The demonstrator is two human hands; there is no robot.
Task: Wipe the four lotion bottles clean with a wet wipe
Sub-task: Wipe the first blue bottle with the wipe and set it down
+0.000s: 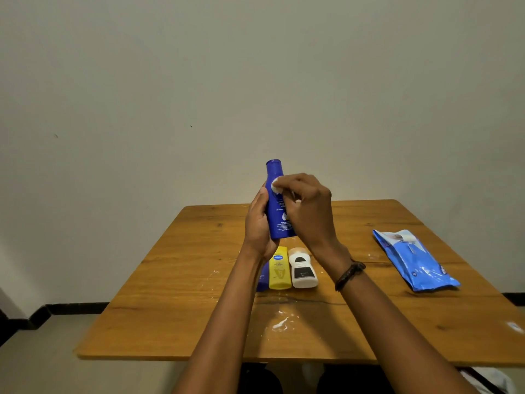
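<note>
Upright blue bottle [277,206] in left grip [258,226].

Below the raised hands [287,211], three bottles [287,270] stand packed side by side, touching, with no gap for fingers between them; right of the right hand, well apart, the wipe pack [416,260] lies flat; bare table [170,294] spreads left of the left hand; white smears [281,322] lie nearer the body.

Left hand [257,223] grips blue bottle [277,200] upright; right hand [308,206] presses wipe [275,185] on it.

Head-worn view, down over table [176,280]
</note>
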